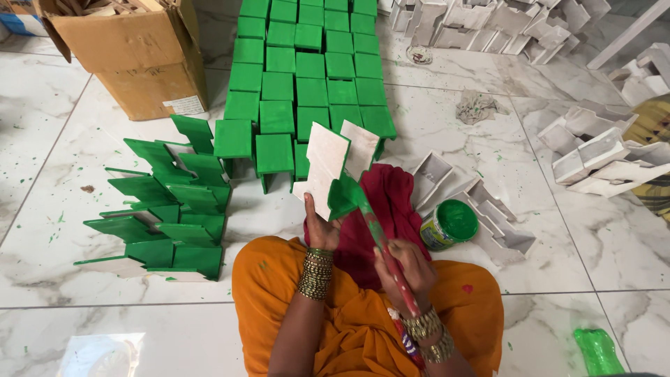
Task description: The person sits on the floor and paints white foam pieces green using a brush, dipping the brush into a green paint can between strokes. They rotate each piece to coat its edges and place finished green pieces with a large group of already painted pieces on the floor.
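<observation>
My left hand holds up a whitish notched wooden piece over my lap; its lower right part is painted green. My right hand grips the red handle of a paintbrush, whose green bristles rest on that piece's lower edge. Both wrists wear stacked bangles. A red cloth lies over my knees on the orange garment. An open tin of green paint stands on the floor just right of the cloth.
Rows of green-painted pieces stand ahead, more lean in a pile at left. Unpainted white pieces lie beside the tin, at right and far back. A cardboard box is upper left, a green bottle lower right, a rag beyond.
</observation>
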Demonstrator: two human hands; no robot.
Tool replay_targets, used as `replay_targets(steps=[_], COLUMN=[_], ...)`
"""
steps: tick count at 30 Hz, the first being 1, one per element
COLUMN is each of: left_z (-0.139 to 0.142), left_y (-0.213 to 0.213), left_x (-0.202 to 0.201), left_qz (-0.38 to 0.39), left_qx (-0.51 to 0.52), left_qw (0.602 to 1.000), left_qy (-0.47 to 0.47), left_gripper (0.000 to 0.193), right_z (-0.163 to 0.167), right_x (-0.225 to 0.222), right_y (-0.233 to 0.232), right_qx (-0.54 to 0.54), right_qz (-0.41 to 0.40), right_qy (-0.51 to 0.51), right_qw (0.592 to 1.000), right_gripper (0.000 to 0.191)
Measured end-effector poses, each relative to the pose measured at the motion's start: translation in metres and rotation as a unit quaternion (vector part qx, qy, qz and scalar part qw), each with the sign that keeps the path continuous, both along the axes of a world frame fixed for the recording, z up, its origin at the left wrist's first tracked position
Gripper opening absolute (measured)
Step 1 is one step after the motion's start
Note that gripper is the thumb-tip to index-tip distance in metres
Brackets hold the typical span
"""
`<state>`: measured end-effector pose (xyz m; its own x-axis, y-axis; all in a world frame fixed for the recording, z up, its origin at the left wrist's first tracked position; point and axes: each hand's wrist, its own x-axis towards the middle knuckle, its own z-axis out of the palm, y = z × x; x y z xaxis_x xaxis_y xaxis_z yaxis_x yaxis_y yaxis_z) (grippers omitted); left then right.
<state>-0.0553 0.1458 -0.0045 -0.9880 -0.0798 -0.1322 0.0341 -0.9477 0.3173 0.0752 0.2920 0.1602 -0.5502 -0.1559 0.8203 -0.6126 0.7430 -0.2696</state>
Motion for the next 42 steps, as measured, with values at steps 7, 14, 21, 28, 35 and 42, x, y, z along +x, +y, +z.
replay_targets(steps=[7, 14, 21, 28, 35, 42], left_z=[0.002, -0.003, 0.003, 0.008, -0.033, -0.033], left_y=[0.001, 0.007, 0.003, 0.0, -0.002, -0.001], left_x=[0.0, 0.003, 0.001, 0.003, -0.004, 0.003], left_qz=[0.004, -0.002, 0.018, 0.0, -0.031, -0.024], left_qx=[0.016, 0.003, 0.0, 0.034, 0.101, 0.112], left_qw=[1.0, 1.0, 1.0, 0.998, 0.991, 0.986], left_qy=[-0.013, -0.006, 0.0, -0.052, 0.083, 0.124], left_gripper=[0.075, 0.072, 0.072, 0.074, 0.074, 0.082], right_z=[0.012, 0.002, -0.001, 0.01, -0.003, -0.002], right_x=[0.038, -0.011, -0.009, 0.029, 0.019, 0.029], right_y=[0.007, -0.018, -0.009, -0.005, -0.007, 0.0], right_qx=[-0.06, -0.004, -0.005, -0.023, -0.145, -0.238], right_qz=[-0.034, 0.045, 0.004, -0.014, 0.029, 0.032], right_qy=[0.017, 0.017, 0.02, 0.012, -0.058, -0.098], right_qw=[0.997, 0.999, 1.0, 1.0, 0.987, 0.966], right_gripper=[0.026, 0.027, 0.026, 0.03, 0.028, 0.024])
